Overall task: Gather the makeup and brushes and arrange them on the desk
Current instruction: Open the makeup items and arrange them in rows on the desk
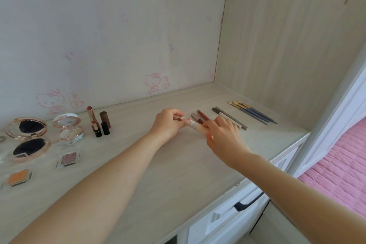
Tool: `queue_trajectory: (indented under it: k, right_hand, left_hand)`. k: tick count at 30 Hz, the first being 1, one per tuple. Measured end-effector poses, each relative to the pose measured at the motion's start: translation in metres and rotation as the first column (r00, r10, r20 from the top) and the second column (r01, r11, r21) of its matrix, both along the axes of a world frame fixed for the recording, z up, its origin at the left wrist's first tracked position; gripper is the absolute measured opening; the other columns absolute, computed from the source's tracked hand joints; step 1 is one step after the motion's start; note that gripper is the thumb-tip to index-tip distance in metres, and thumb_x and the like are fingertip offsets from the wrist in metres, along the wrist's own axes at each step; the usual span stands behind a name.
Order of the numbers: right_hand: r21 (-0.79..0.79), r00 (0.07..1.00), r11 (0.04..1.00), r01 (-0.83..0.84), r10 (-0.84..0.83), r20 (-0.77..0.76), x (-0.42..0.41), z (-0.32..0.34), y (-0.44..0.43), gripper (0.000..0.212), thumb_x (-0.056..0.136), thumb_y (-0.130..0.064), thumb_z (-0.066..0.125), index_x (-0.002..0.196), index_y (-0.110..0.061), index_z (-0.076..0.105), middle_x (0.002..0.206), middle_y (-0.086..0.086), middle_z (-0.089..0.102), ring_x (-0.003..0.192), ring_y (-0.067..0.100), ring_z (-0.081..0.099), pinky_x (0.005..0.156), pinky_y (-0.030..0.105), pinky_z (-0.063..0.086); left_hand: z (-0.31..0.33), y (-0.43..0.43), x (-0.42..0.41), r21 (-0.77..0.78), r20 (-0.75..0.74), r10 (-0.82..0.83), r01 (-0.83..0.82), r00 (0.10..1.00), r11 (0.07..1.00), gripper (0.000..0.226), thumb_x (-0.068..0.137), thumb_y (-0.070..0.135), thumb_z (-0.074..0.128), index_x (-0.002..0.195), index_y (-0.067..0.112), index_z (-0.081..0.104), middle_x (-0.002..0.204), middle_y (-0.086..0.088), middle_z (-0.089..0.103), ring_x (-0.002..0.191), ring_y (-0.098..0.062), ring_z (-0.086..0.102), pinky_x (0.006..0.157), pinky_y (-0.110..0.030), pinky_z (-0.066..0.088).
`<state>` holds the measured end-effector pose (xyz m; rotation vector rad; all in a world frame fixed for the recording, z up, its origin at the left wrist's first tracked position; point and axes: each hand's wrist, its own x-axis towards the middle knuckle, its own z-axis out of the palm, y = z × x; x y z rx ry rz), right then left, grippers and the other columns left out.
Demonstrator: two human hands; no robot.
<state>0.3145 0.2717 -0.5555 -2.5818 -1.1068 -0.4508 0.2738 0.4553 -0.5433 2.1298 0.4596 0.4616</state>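
Both hands meet over the middle of the pale wood desk (138, 164). My left hand (168, 123) pinches one end of a pale pink lip gloss tube (195, 125), and my right hand (221, 134) grips its other end. Just behind lie two more lip tubes (201, 117), one dark red. To the right are grey eyeliner pencils (229, 118) and several blue-handled brushes (253, 112) laid side by side. At the left stand lipsticks (98, 123), an open floral compact (68, 128), a gold-rimmed open compact (27, 138) and small eyeshadow pans (68, 158).
A wallpapered wall with pink cartoon cats runs behind the desk, and a wood side panel closes the right end. White drawers with a black handle (247, 202) sit under the front edge. A pink bedspread (340, 166) lies at the right.
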Motion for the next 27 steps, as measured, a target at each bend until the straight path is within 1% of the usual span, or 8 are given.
queue_trajectory:
  k: [4,8,11,16,19,22,25,27]
  right_hand:
    - [0.241,0.986,0.969,-0.054,0.089,-0.138,-0.023,0.005,0.001,0.029,0.091,-0.006,0.053,0.119,-0.009,0.057,0.102,0.003,0.045,0.076,0.023,0.051,0.072,0.032,0.047]
    - [0.314,0.979,0.948,-0.056,0.114,-0.167,-0.049,0.009,0.007,0.036,0.089,0.0,0.054,0.123,-0.01,0.056,0.112,0.005,0.046,0.084,0.021,0.051,0.077,0.032,0.048]
    - [0.356,0.974,0.932,-0.059,0.132,-0.186,-0.067,0.014,0.013,0.041,0.086,0.005,0.056,0.123,-0.012,0.055,0.114,0.004,0.048,0.087,0.014,0.049,0.076,0.024,0.045]
    - [0.433,0.947,0.899,-0.067,0.194,-0.257,-0.1,0.023,0.022,0.032,0.083,-0.006,0.067,0.112,-0.016,0.06,0.1,-0.007,0.06,0.081,0.004,0.056,0.076,0.019,0.05]
    - [0.466,0.936,0.88,-0.092,0.236,-0.26,-0.123,0.027,0.031,0.024,0.081,-0.008,0.07,0.101,-0.018,0.064,0.092,-0.008,0.064,0.08,0.006,0.059,0.075,0.019,0.05]
    - [0.491,0.916,0.862,-0.121,0.288,-0.28,-0.148,0.033,0.043,0.022,0.081,-0.008,0.071,0.099,-0.019,0.065,0.091,-0.011,0.065,0.081,0.004,0.061,0.074,0.015,0.05]
    - [0.511,0.881,0.852,-0.116,0.326,-0.343,-0.171,0.036,0.058,0.02,0.082,-0.01,0.071,0.098,-0.02,0.065,0.089,-0.013,0.065,0.081,0.002,0.061,0.073,0.013,0.05]
    - [0.522,0.838,0.85,-0.072,0.335,-0.43,-0.185,0.035,0.069,0.017,0.083,-0.014,0.07,0.098,-0.021,0.065,0.087,-0.016,0.066,0.081,0.0,0.062,0.072,0.012,0.051]
  left_hand:
    - [0.007,0.003,-0.027,-0.034,0.041,0.013,-0.011,0.999,0.999,0.03,0.073,0.032,0.081,0.096,0.016,0.071,0.092,-0.003,0.07,0.089,-0.014,0.064,0.069,-0.015,0.043]
    - [0.014,0.008,-0.057,-0.106,0.075,0.023,-0.015,0.997,0.994,0.025,0.072,0.03,0.082,0.089,0.017,0.071,0.089,-0.004,0.071,0.089,-0.017,0.067,0.073,-0.021,0.047]
    - [0.019,0.013,-0.082,-0.19,0.101,0.038,-0.018,0.994,0.982,0.025,0.073,0.028,0.082,0.09,0.014,0.071,0.091,-0.007,0.072,0.09,-0.019,0.067,0.079,-0.03,0.051]
    - [0.028,0.023,-0.129,-0.249,0.151,0.103,-0.063,0.983,0.967,0.023,0.076,0.025,0.079,0.094,0.013,0.07,0.085,-0.002,0.071,0.075,-0.006,0.061,0.066,-0.01,0.044]
    - [0.03,0.031,-0.155,-0.338,0.189,0.135,-0.065,0.973,0.939,0.023,0.078,0.022,0.077,0.097,0.014,0.068,0.089,-0.005,0.072,0.081,-0.012,0.068,0.082,-0.027,0.051]
    - [0.029,0.038,-0.184,-0.539,0.231,0.173,-0.022,0.957,0.842,0.032,0.081,0.015,0.075,0.108,0.003,0.063,0.096,-0.011,0.071,0.085,-0.017,0.072,0.085,-0.035,0.056]
    - [0.024,0.045,-0.214,-0.718,0.277,0.187,0.074,0.942,0.692,0.035,0.082,0.008,0.072,0.112,-0.007,0.061,0.097,-0.011,0.07,0.087,-0.019,0.069,0.085,-0.031,0.057]
    - [0.02,0.052,-0.231,-0.783,0.293,0.225,0.098,0.929,0.615,0.032,0.081,0.0,0.069,0.112,-0.004,0.062,0.103,-0.011,0.071,0.09,-0.02,0.069,0.083,-0.028,0.057]
